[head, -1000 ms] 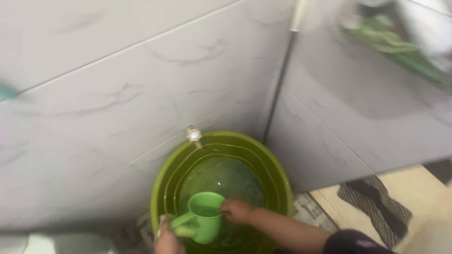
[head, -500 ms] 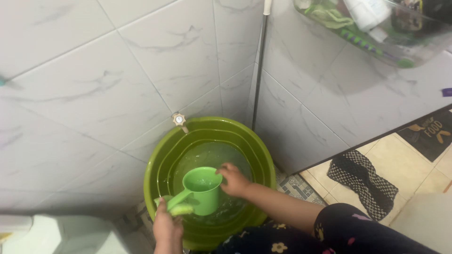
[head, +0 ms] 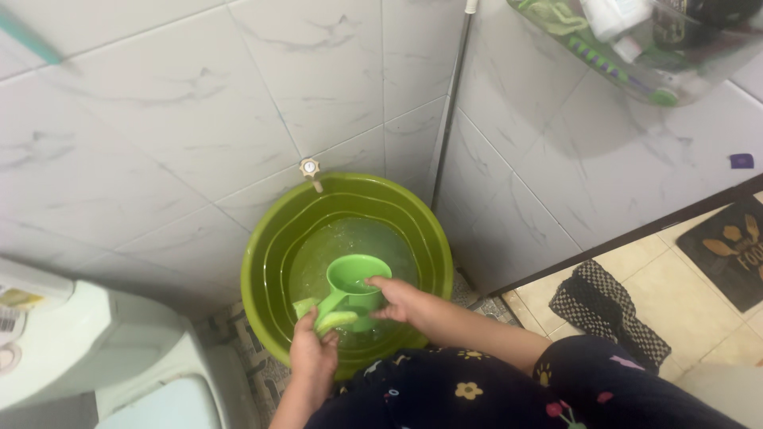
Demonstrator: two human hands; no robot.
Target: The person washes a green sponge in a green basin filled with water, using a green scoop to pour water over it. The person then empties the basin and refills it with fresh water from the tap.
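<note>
A light green plastic scoop mug (head: 356, 280) with a long handle hangs over a large green basin (head: 262, 254) that holds water. My left hand (head: 312, 356) grips the handle of the mug at the basin's near edge. My right hand (head: 400, 299) rests its fingers on the mug's rim and right side. A small tap (head: 310, 169) sticks out of the tiled wall just above the basin's far rim.
White marble-look tiles cover both walls of the corner. A white toilet (head: 87, 349) stands at the lower left. A clear shelf (head: 636, 40) with bottles and a toothbrush hangs at the upper right. A dark patterned mat (head: 608, 310) lies on the beige floor to the right.
The view has dropped and pulled back, so the toilet and my dark flowered clothing show. The mug sits a little higher over the basin; both hands keep their hold.
</note>
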